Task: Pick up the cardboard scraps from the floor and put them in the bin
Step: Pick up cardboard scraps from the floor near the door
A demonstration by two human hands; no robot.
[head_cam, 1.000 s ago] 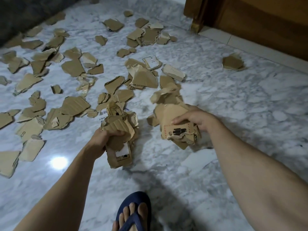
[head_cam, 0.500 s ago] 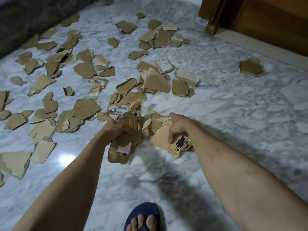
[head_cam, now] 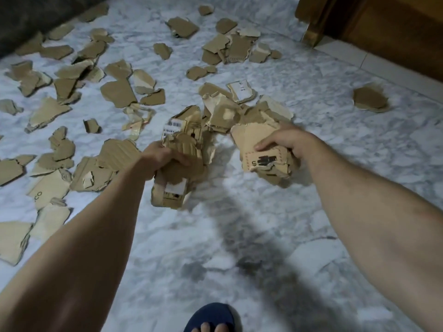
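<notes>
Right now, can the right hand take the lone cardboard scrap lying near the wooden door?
Probably not yet: the right hand already grips a bundle of scraps, and the lone scrap lies well beyond it, though bare floor lies between.

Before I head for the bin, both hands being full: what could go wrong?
The left bundle is loose and overfull, so pieces may slip from the left hand. The right hand has only a top grip on its stack. Scraps lie thick on the floor, a possible slip underfoot.

Bare marble floor (head_cam: 239,236) below; scraps (head_cam: 118,92) beyond.
</notes>
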